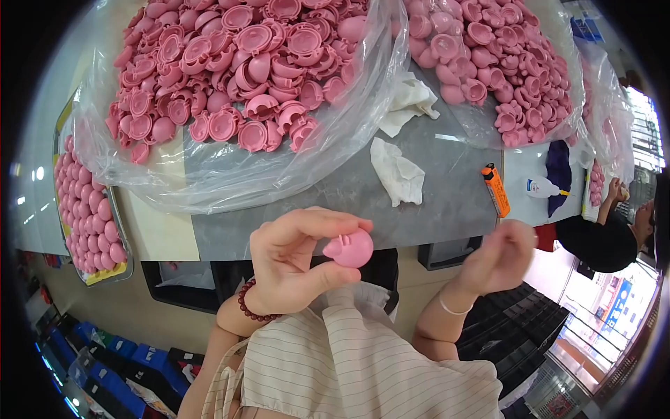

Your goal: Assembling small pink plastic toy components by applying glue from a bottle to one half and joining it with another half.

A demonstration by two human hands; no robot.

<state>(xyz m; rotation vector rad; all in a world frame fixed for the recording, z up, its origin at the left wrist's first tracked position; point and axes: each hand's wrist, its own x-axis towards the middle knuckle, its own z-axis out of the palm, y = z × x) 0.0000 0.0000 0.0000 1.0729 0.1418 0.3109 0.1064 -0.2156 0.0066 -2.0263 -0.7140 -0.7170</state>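
The left hand [293, 262] pinches a pink pig-shaped toy [350, 248] between thumb and fingertips, at its three o'clock; the right hand [499, 257], blurred, curls closed, grip unclear; a light pinch could let the toy slip onto the striped lap [363, 370].

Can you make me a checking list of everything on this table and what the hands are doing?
Surface: grey table, mostly covered.
Job's things: pink round toy piece pinched in left hand; two clear bags of pink half shells; tray of pink balls at left.
Clutter: white rags, orange lighter, white glue bottle.
Hands: left hand holds the piece; right hand blurred, closed, contents unclear.
Cables: nothing seen.
Surroundings: another person at right; blue crates on floor.
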